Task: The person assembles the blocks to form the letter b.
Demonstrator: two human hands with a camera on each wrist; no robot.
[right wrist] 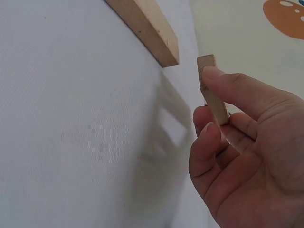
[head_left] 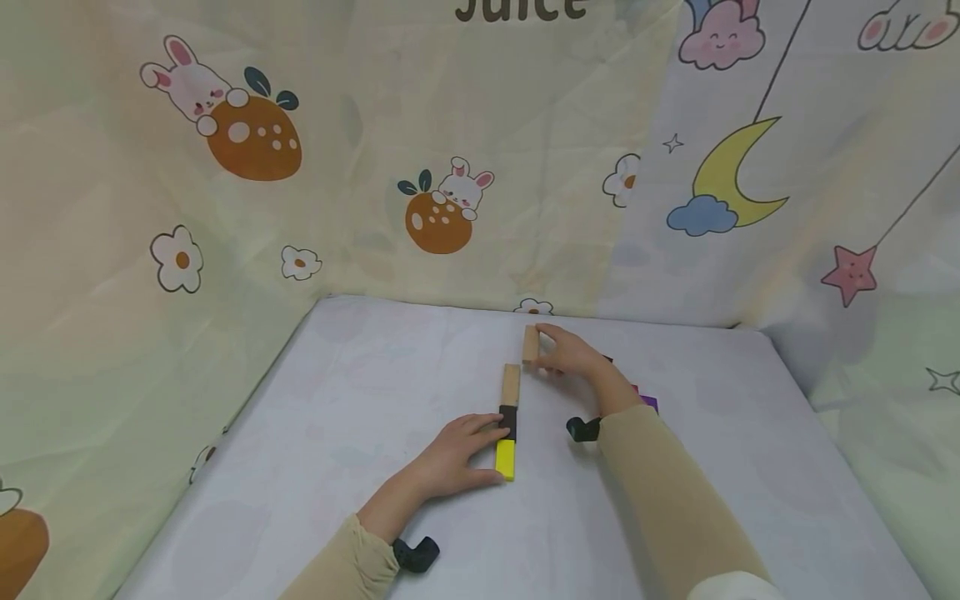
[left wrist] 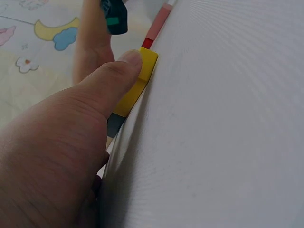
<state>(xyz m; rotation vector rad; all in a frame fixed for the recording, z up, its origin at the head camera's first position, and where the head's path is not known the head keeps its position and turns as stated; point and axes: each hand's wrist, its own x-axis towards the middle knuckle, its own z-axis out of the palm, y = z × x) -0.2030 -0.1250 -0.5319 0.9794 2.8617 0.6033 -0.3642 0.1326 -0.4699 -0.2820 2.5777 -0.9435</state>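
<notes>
- The step in hand looks like laying flat blocks end to end in a line on the white table: a yellow block, a black block and a plain wooden block already lie in a row, touching one another.
- The left hand rests beside the row, thumb against the yellow block and fingertips at the black one, fingers fairly straight, steadying rather than clasping.
- The right hand pinches a second wooden block between thumb and fingers, just beyond the far end of the row and apart from it; the right wrist view shows it lifted off the cloth.
- The next move, as I judge it, calls for lowering this block flat, its end square against the far wooden end, while the left hand keeps the row from sliding.
- Count: two wooden blocks, one black, one yellow.
- More coloured blocks, purple among them, lie behind the right wrist, mostly hidden; their number cannot be told.
</notes>
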